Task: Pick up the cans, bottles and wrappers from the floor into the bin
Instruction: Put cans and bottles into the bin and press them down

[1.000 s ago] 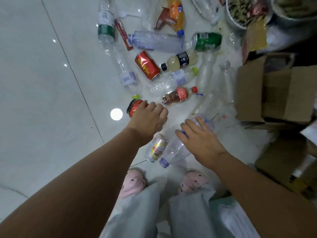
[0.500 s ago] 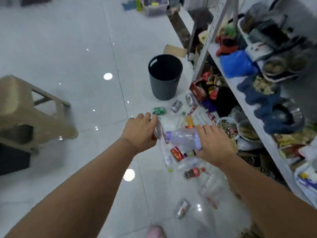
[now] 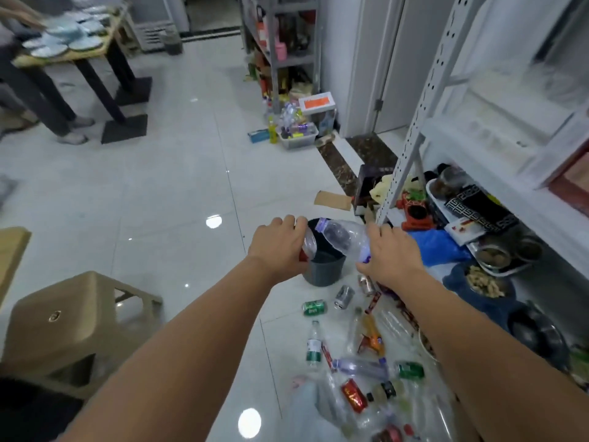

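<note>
My left hand [image 3: 276,247] grips a red can [image 3: 308,245] right over the dark round bin [image 3: 325,271]. Beside it my right hand [image 3: 390,255] holds a clear plastic bottle [image 3: 342,236] with a purple cap, its neck pointing left above the bin's mouth. On the floor below lie a green can [image 3: 315,307], a silver can [image 3: 344,296], a red can [image 3: 353,395], several clear bottles and an orange wrapper [image 3: 371,339].
A beige plastic stool [image 3: 70,317] stands at the left. White metal shelving [image 3: 411,129] with bowls and clutter runs along the right. A person stands by a table [image 3: 76,49] with plates far left. Boxes and a tub sit by the far wall.
Both hands lifted a can and a bottle off the floor and carried them forward to above the bin. The view rose from the litter pile to the room.
</note>
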Action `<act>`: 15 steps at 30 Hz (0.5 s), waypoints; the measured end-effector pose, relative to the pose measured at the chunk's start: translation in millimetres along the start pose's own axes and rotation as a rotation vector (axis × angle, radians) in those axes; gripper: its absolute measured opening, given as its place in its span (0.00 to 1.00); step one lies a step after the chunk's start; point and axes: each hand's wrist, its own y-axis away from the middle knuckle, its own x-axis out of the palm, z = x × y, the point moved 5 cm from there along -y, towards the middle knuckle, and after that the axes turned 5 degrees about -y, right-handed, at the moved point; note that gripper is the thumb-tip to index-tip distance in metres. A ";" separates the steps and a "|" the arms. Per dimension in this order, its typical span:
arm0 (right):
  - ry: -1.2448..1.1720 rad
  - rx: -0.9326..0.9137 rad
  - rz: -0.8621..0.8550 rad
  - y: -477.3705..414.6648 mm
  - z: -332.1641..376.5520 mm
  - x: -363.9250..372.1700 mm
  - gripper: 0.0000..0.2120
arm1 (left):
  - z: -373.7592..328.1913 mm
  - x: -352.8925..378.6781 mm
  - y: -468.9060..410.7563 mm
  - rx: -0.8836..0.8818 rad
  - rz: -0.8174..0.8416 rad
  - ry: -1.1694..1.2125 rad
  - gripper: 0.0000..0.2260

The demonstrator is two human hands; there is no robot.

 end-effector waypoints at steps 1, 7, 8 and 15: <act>-0.001 0.013 0.017 -18.6 0.5 -3.5 0.30 | 8.7 -4.0 -14.9 0.010 0.018 -0.012 0.25; -0.055 0.106 0.048 -132.6 -2.2 -4.0 0.32 | 65.3 -3.6 -126.6 0.009 0.060 0.027 0.26; -0.057 0.107 0.043 -150.1 -2.4 -2.5 0.32 | 70.7 -1.9 -144.1 0.025 0.048 0.025 0.26; -0.127 0.209 0.117 -233.3 -7.7 29.3 0.32 | 92.5 31.2 -257.9 0.150 0.073 0.052 0.24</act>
